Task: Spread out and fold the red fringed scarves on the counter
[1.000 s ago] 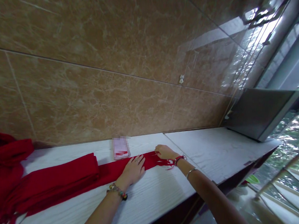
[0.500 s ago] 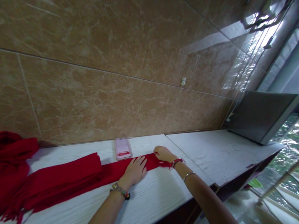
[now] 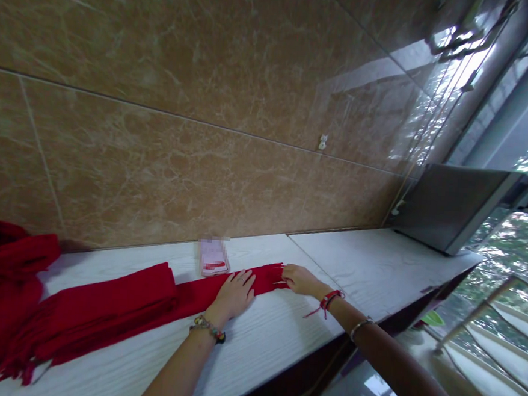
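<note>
A red scarf [image 3: 116,305] lies along the white counter, its left part folded in thick layers with fringe hanging at the lower left. A thinner strip of it reaches right, ending in loose fringe. My left hand [image 3: 235,292] rests flat on this strip, fingers stretched out and pressing it down. At the strip's right end my right hand [image 3: 302,280] is closed, its fingers pinching the fringe. The fingertips are partly hidden by the hand. A pink phone-like object [image 3: 212,256], partly blurred out, lies just behind the strip.
More bunched red cloth [image 3: 4,288] lies at the far left. The white counter [image 3: 354,258] runs along a brown tiled wall [image 3: 202,175]. A grey box-shaped appliance [image 3: 449,202] stands at its right end. A green bowl-like thing [image 3: 433,318] sits lower, beyond the counter edge.
My right hand has slid right, off the top of the strip to its fringe, which now shows spread out. My left hand stays on the strip. The view has shifted slightly.
</note>
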Demonstrator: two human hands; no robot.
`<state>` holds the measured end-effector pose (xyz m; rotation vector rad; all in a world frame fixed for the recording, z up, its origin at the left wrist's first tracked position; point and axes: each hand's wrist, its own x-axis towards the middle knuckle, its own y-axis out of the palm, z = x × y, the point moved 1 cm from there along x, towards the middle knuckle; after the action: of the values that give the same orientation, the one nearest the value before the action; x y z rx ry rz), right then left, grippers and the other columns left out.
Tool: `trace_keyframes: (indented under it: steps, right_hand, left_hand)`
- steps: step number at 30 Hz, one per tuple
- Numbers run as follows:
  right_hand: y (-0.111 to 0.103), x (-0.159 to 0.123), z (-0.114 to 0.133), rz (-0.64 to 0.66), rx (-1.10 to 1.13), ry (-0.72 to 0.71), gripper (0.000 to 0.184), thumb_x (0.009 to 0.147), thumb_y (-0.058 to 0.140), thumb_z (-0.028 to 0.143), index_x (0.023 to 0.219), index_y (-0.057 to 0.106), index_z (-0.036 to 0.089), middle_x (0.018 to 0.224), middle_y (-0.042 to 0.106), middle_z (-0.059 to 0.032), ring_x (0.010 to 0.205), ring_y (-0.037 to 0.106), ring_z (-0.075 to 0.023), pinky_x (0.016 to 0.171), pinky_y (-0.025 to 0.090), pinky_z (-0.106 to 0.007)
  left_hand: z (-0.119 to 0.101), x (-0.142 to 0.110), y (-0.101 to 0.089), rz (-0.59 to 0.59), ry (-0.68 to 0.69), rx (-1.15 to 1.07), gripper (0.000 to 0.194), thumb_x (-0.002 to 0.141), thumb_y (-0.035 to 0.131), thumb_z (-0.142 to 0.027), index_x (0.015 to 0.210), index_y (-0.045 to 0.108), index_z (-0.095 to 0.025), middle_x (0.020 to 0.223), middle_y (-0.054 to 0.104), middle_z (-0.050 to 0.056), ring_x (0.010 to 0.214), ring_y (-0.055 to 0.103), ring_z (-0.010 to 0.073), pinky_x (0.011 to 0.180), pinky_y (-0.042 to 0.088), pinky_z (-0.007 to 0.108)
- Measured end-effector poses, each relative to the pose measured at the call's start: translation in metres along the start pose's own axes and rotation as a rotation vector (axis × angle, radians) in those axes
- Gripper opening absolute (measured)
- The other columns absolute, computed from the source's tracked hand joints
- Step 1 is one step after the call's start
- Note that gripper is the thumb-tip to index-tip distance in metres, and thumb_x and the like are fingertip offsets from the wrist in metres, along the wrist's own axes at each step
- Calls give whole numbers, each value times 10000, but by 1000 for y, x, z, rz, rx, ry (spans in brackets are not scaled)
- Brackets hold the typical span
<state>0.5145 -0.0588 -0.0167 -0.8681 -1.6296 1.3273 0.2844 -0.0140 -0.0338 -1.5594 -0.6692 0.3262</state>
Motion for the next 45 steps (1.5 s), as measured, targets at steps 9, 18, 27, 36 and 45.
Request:
trace_keyframes:
  steps: [9,18,27,36,45]
  right_hand:
    - [-13,7,19,-36,41,-124,221,732,418,68,844,583,163,891,597,-56,883,513,-149,801,399,-270]
    - [-25,-15,-35,133,-54,20,240,668,407,7,700,607,137,774,611,-79,788,551,-169,750,423,-291]
    - [-12,29,25,79,35,-150,220,707,436,64,814,600,165,864,608,-49,852,536,-156,764,404,-266]
    - [-30,-4,-27,165,-111,77,183,710,439,72,729,611,131,807,618,-99,780,562,-179,696,421,-272]
    - [-11,3,12,86,17,-59,169,713,439,73,749,583,154,818,598,-57,790,529,-153,726,400,-259]
  left_hand:
    - [-1,2,0,-6,-17,-11,473,852,280,-306,1277,384,-124,1359,352,95,1261,277,211,1038,219,404]
    - [1,2,2,-24,-9,-3,462,849,296,-306,1269,397,-142,1353,365,95,1252,294,215,1024,236,411]
    - [1,3,4,-36,-10,-22,472,850,286,-312,1273,390,-130,1349,369,99,1252,293,213,1028,227,405]
    - [1,2,2,-24,-9,-12,466,851,285,-316,1271,395,-146,1354,363,92,1252,295,214,1026,234,416]
    - [2,0,4,-32,0,10,456,862,274,-324,1268,397,-156,1356,362,86,1252,294,210,1025,239,411]
